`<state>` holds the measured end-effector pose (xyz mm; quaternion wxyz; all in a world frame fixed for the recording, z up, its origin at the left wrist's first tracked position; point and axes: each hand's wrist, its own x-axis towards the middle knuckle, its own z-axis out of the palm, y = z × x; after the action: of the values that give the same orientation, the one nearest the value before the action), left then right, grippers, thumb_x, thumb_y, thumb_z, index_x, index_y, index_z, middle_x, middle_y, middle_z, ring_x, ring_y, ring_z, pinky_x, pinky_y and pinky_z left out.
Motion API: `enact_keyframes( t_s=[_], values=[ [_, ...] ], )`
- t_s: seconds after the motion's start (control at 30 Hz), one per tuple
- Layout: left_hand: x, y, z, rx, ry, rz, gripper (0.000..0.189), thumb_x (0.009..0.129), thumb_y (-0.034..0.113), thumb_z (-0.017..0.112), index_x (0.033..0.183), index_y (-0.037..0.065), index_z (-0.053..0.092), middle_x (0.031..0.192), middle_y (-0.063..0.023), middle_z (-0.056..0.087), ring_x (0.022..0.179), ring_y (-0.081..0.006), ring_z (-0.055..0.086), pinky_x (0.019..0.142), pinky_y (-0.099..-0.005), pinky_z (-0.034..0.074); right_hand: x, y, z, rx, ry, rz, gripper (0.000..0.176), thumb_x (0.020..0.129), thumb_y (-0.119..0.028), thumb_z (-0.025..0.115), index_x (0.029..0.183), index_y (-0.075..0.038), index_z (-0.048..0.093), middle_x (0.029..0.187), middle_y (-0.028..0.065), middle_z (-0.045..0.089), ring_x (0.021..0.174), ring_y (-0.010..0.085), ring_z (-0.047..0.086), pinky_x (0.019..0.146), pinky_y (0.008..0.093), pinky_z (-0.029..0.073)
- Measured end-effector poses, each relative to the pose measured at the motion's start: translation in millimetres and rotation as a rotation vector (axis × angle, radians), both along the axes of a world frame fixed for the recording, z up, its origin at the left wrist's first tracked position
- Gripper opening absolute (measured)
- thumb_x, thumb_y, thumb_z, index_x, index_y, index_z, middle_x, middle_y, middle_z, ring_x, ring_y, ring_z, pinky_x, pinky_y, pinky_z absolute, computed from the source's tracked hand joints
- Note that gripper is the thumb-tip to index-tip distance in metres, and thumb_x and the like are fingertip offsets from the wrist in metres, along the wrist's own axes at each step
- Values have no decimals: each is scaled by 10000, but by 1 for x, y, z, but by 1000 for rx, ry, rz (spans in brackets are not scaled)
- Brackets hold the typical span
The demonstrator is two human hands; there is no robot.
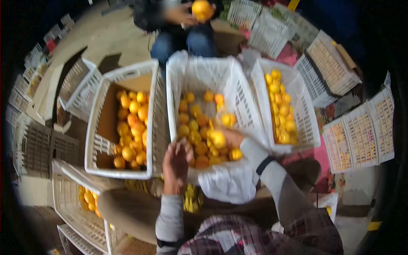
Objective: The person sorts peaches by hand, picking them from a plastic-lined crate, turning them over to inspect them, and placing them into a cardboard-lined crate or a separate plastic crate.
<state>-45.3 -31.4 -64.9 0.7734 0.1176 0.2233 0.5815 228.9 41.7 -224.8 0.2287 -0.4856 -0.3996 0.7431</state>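
Observation:
In the middle white plastic crate (172, 110), lined with clear plastic, lie several yellow-orange citrus fruits, which look like oranges (183, 129). My right hand (231, 137) reaches into this crate from the right, its fingers around an orange (217, 139), slightly blurred. Over the crate's near left corner is my left hand (177, 159), with loosely bent fingers apart and nothing visible in them. A white cloth or bag (227, 185) hangs over the near rim, below my right hand.
A left crate (91, 140) holds more oranges in a cardboard lining; a narrower right crate (312, 127) holds yellower fruit. Across from me sits a person (180, 29) with an orange fruit in hand. Stacked crates (359, 131) stand at right, others (78, 204) at lower left.

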Motion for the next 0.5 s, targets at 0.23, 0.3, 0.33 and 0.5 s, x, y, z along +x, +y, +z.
enact_keyframes(
  t_s=[0.23,0.3,0.33,0.5],
  values=[
    [20,3,10,10,152,-25,495,902,289,450,1292,10,326,1108,-116,514,975,-214,513,805,-318,442,-43,4,145,-179,660,-335,439,855,-391,434,1142,-63,491,1116,119,548,995,284,550,801,478,473],
    [20,4,10,21,169,-34,524,901,297,448,1318,18,298,1173,-127,488,1054,-225,490,865,-336,422,-55,-4,158,-157,713,-438,415,860,-346,421,1121,-32,500,1132,136,541,1021,300,534,794,532,456],
    [21,4,11,40,179,-49,551,896,312,454,1332,26,279,1226,-132,451,1101,-230,462,901,-349,398,-60,-8,163,-142,729,-451,448,879,-343,347,1140,-8,491,1124,177,550,1035,326,534,812,492,453],
    [29,5,13,63,122,-107,640,883,421,427,1377,75,212,1364,-122,318,1224,-238,360,993,-394,308,-81,-33,183,86,591,-468,458,892,-338,348,1204,-16,439,1208,163,484,1141,284,449,961,427,355]
  ],
)
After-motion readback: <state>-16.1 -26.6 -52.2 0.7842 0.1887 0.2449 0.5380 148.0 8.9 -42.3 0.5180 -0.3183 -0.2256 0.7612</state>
